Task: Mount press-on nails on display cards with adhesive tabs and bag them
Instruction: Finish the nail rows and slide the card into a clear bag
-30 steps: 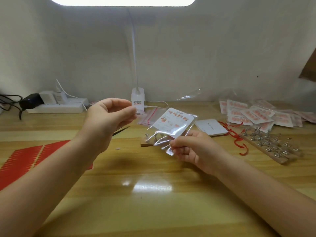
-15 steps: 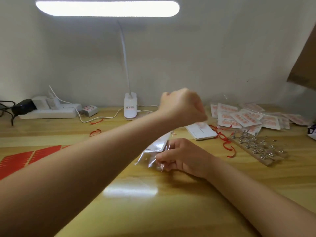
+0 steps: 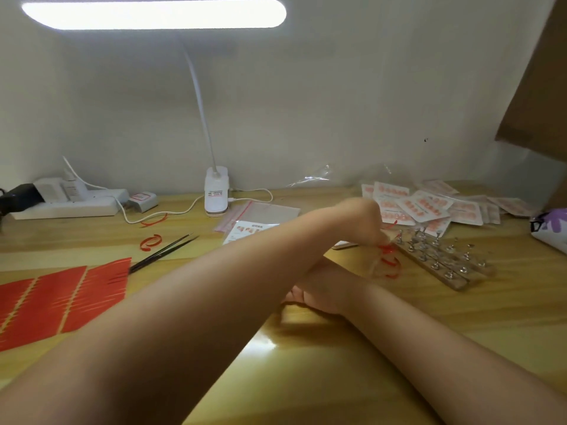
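Observation:
My left hand (image 3: 360, 217) reaches across to the right, its forearm over my right hand. Its fingertips are bunched together and point down onto a curled red strip (image 3: 387, 250) beside the wooden nail stand (image 3: 441, 260). My right hand (image 3: 320, 291) rests on the table under that forearm, with its fingers hidden. A display card in a clear bag (image 3: 245, 231) lies left of the forearm; whether my right hand holds it is hidden. Finished bagged cards (image 3: 425, 207) lie piled at the back right.
Red sticker sheets (image 3: 61, 299) lie at the left with black tweezers (image 3: 162, 254) beside them. Empty zip bags (image 3: 264, 210), the lamp base (image 3: 216, 194) and a power strip (image 3: 64, 207) sit along the wall. A purple-and-white pack (image 3: 549, 236) is at the right edge.
My left hand has swung from the left across to the red strips by the nail stand. My right hand has come down to the table with the bag.

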